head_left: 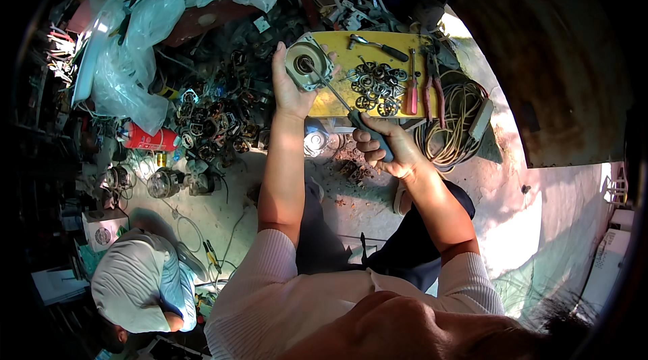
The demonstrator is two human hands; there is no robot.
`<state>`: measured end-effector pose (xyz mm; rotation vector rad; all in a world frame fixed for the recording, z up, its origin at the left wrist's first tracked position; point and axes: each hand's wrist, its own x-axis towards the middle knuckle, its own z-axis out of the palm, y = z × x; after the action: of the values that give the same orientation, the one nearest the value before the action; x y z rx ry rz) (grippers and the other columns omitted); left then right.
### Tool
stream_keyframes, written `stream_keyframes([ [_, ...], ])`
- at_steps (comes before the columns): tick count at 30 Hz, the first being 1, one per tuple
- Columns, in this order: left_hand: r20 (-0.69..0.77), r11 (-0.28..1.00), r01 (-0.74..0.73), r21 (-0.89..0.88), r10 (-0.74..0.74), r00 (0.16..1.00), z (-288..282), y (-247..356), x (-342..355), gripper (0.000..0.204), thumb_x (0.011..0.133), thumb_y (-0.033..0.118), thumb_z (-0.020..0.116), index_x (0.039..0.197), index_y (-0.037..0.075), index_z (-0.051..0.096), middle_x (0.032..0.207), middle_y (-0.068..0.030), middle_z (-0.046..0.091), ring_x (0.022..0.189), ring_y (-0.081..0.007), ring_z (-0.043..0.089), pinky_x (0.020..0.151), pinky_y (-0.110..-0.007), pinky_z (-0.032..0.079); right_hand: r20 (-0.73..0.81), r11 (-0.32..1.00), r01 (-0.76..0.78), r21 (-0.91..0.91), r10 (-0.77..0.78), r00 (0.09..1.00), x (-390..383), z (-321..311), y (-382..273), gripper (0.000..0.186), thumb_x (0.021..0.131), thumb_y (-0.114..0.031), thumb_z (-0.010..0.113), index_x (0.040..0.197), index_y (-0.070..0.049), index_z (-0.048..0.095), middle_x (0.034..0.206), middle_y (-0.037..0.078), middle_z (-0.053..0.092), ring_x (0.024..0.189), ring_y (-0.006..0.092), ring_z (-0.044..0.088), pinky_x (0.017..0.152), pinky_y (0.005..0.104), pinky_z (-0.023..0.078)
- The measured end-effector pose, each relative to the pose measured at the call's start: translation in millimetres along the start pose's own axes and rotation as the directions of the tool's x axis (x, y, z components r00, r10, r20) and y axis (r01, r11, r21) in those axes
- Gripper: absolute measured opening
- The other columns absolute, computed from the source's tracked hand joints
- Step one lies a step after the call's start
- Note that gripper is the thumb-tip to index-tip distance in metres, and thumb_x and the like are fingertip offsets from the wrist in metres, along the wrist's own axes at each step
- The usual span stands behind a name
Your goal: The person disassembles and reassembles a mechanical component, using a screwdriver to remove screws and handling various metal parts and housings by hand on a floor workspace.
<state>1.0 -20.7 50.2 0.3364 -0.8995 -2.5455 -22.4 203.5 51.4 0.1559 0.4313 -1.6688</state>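
My left hand (290,93) is closed around a round, grey metal motor end cover (295,56) at the left edge of a yellow tabletop (331,41). My right hand (398,147) is wrapped around the dark handle of a screwdriver (364,122). Its long shaft runs up and left, and the tip meets the recess in the middle of the cover; exactly what it touches there is hidden. Beside the hands, a pile of small rings and spoked discs (378,83) lies on the yellow top.
Also on the yellow top are a ratchet wrench (378,46), a red-handled screwdriver (412,93) and red-handled pliers (435,90). Coiled cable (442,144) lies to the right. Leftward are heaped metal parts (219,117), a red cylinder (152,138) and a crouching person (135,282).
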Motion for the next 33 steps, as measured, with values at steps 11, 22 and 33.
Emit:
stream_keyframes([
  [11,0.194,0.997,-0.076,0.030,0.069,0.978,-2,7,-5,0.074,0.093,0.059,0.049,0.144,0.005,0.040,0.123,-0.0181,0.059,0.130,-0.0440,0.046,0.099,-0.060,0.045,0.139,0.967,-0.109,0.229,0.079,0.987,1,8,21,0.028,0.105,-0.029,0.044,0.103,-0.001,0.046,0.087,0.002,0.045,0.066,0.0055,0.044,0.039,0.0153,0.035],
  [22,0.154,0.987,-0.156,0.032,0.149,0.977,12,-13,1,0.060,0.094,0.053,0.040,0.128,0.005,0.051,0.107,-0.0146,0.064,0.094,-0.0265,0.063,0.078,-0.047,0.055,0.024,0.999,0.039,-0.010,-0.039,0.999,15,13,43,0.037,0.105,-0.040,0.042,0.081,-0.012,0.044,0.063,-0.003,0.038,0.044,0.0037,0.030,0.033,0.0167,0.023],
  [33,0.085,0.983,-0.168,0.077,0.161,0.983,1,-19,8,0.050,0.095,0.048,0.040,0.117,0.006,0.056,0.100,-0.0128,0.066,0.090,-0.0256,0.064,0.070,-0.043,0.055,-0.091,0.772,0.143,-0.620,-0.252,0.964,24,-1,37,0.035,0.104,-0.040,0.045,0.095,-0.007,0.054,0.059,-0.006,0.035,0.044,0.0044,0.028,0.037,0.0216,0.021],
])
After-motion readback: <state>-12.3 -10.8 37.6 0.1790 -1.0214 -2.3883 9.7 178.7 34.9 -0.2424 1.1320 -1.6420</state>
